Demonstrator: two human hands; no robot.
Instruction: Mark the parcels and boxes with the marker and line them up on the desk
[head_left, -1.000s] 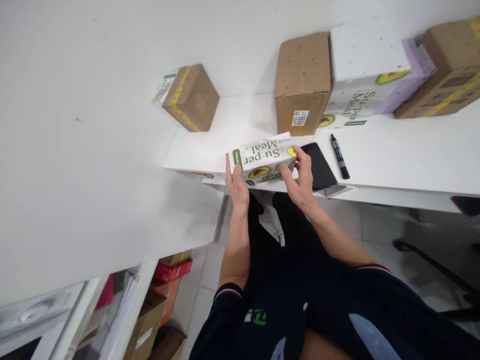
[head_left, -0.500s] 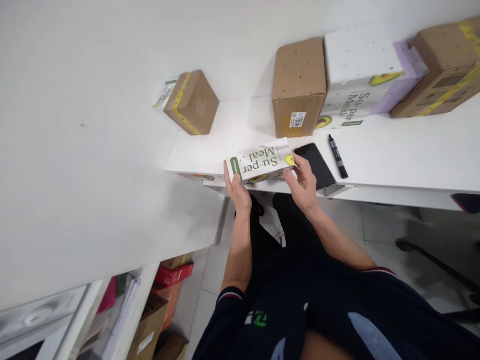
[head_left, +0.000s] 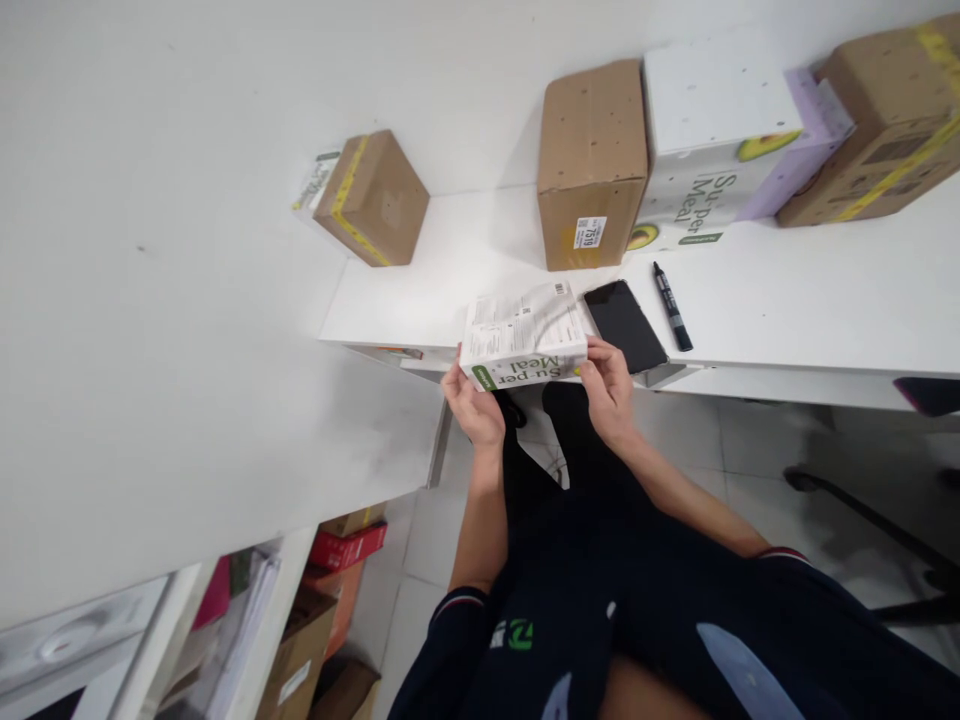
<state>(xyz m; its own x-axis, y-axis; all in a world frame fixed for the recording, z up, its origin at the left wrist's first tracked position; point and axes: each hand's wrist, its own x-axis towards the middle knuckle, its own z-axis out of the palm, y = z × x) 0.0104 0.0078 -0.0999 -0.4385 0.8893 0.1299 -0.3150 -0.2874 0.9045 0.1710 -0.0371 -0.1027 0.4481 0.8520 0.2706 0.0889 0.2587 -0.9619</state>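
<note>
A white Su-per Meal carton (head_left: 523, 325) is held between both hands at the front edge of the white desk (head_left: 795, 320). Its face with small print is turned up, while the side with the green lettering faces me. My left hand (head_left: 477, 408) grips the carton's left end, fingers behind and below it. At the opposite end, my right hand (head_left: 609, 388) is closed on the corner. Just right of the carton lies a dark phone (head_left: 626, 325), and beyond it a black marker (head_left: 672, 308).
Along the back stand a brown box (head_left: 592, 170), a white and purple Su-per Meal box (head_left: 720, 110) and a taped brown box (head_left: 885, 130). A smaller taped box (head_left: 386, 200) sits left. Shelves (head_left: 247, 620) with boxes are lower left; a chair leg (head_left: 862, 520) is lower right.
Both hands have tilted the carton, so the printed face now shows on top and the lettered side has turned down towards me. The left fingers have shifted around its end.
</note>
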